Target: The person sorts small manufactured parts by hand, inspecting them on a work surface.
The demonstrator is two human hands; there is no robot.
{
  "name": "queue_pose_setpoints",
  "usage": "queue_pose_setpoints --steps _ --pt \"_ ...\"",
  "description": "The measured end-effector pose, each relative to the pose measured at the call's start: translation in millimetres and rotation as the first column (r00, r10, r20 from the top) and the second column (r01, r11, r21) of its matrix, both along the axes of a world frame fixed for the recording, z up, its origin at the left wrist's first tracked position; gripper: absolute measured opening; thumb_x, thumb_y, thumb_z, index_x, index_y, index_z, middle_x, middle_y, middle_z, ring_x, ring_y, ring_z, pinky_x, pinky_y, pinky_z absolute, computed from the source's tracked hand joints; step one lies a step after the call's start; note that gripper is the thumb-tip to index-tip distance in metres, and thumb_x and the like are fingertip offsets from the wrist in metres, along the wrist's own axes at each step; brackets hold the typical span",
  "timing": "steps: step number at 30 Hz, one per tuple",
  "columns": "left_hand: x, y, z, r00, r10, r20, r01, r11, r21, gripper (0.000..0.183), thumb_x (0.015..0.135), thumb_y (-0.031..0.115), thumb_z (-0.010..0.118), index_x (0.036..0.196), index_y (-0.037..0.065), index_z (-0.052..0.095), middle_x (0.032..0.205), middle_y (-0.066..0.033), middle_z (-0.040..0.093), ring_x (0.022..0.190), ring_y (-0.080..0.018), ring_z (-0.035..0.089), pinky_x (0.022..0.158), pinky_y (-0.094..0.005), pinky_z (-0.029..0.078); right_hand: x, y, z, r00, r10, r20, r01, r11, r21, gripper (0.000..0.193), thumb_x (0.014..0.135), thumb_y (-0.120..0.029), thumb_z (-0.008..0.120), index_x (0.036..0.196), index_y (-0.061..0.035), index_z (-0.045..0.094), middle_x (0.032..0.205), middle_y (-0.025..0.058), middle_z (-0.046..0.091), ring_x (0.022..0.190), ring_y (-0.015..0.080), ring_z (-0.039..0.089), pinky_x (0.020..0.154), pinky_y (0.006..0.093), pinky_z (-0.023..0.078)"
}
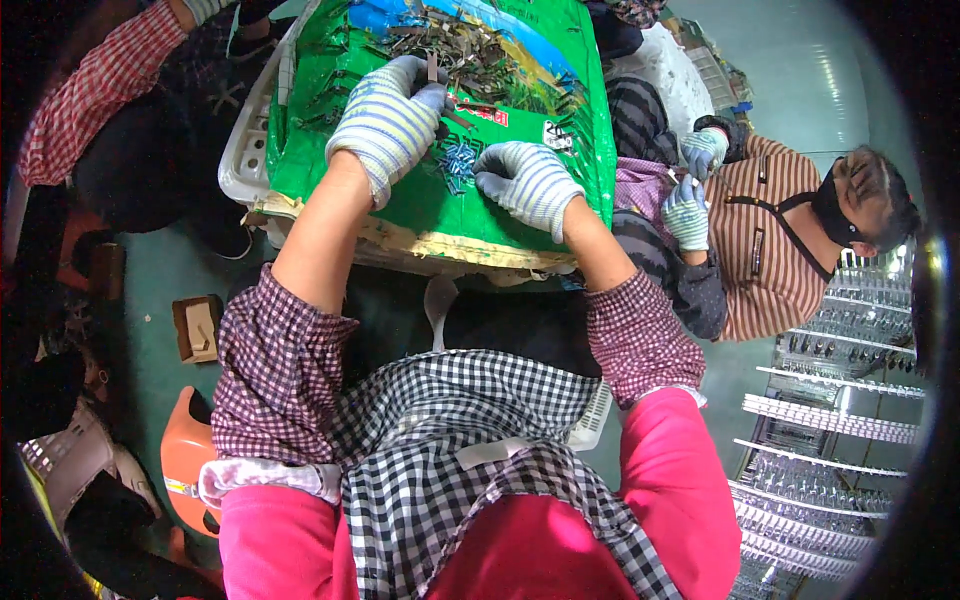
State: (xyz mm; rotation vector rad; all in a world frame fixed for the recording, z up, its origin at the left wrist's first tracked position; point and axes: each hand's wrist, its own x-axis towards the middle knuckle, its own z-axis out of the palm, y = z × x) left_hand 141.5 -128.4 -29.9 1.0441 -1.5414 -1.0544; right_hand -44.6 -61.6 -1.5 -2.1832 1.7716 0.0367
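Observation:
Both my hands wear white and blue striped knit gloves. My left hand (385, 128) is closed, with a small flat grey strip (432, 67) pinched upright between thumb and forefinger. My right hand (532, 186) is curled at the right edge of a small heap of blue clip-like pieces (458, 163); what its fingertips hold, if anything, is hidden. Beyond my hands a larger pile of thin, dark metal-looking strips (478, 58) lies spread out. All of it rests on a green printed plastic sack (310, 165) that covers the work surface.
A white plastic crate (243, 150) shows beneath the sack's left side. On the right sits a co-worker (765, 225) in striped clothing and gloves. Another person's checked sleeve (95, 105) reaches in at upper left. Racks of metal parts (830, 440) stand at lower right; an orange stool (190, 455) is at left.

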Motion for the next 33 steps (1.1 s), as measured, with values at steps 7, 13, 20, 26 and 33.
queue_pose_setpoints --steps 7,13,20,26,33 --pt "-1.6 15.9 20.0 0.957 -0.175 -0.232 0.237 0.932 0.275 0.024 0.083 0.017 0.057 0.095 -0.003 0.061 0.081 -0.0124 0.064 0.061 -0.017 0.062 0.052 -0.0298 0.05 -19.2 3.8 -10.9 0.903 -0.09 0.421 0.105 0.994 -0.012 0.018 0.078 -0.015 0.063 0.09 -0.0026 0.064 0.077 0.0115 0.064 0.064 0.0178 0.058 0.065 0.031 0.048" --pt "-2.9 26.9 27.4 0.847 -0.226 -0.481 0.436 0.813 0.386 0.024 0.087 0.017 0.057 0.107 0.002 0.059 0.088 -0.0082 0.065 0.066 -0.0153 0.062 0.053 -0.0286 0.052 -5.9 13.4 20.6 0.22 -0.293 0.931 0.186 0.949 0.255 0.019 0.08 -0.014 0.067 0.096 -0.0039 0.064 0.081 0.0007 0.063 0.07 0.0073 0.054 0.064 0.0222 0.045" --pt "-6.1 28.2 31.9 0.802 -0.216 -0.557 0.49 0.77 0.407 0.026 0.087 0.016 0.057 0.108 0.001 0.06 0.089 -0.0072 0.065 0.069 -0.0151 0.062 0.057 -0.0257 0.052 2.8 3.6 14.8 0.132 -0.311 0.941 0.125 0.947 0.296 0.02 0.08 -0.009 0.066 0.1 -0.0035 0.064 0.09 0.0046 0.066 0.079 0.0105 0.059 0.071 0.0234 0.046" --pt "-5.1 26.5 31.8 0.783 -0.237 -0.574 0.516 0.763 0.389 0.026 0.086 0.015 0.057 0.108 0.0 0.06 0.088 -0.0075 0.065 0.069 -0.0146 0.061 0.058 -0.0268 0.053 7.5 -4.9 10.5 0.136 -0.269 0.954 0.157 0.956 0.247 0.019 0.08 -0.008 0.066 0.098 -0.0017 0.064 0.088 0.0036 0.065 0.08 0.011 0.058 0.075 0.0241 0.046" --pt "-12.2 25.0 25.4 0.802 -0.185 -0.567 0.475 0.773 0.42 0.026 0.085 0.012 0.059 0.107 0.0 0.061 0.086 -0.0067 0.065 0.069 -0.0134 0.061 0.058 -0.0257 0.052 15.0 -5.0 10.6 0.316 -0.2 0.928 0.261 0.958 0.117 0.016 0.08 -0.006 0.064 0.096 -0.0004 0.063 0.084 0.0044 0.064 0.076 0.0105 0.057 0.072 0.0249 0.047"
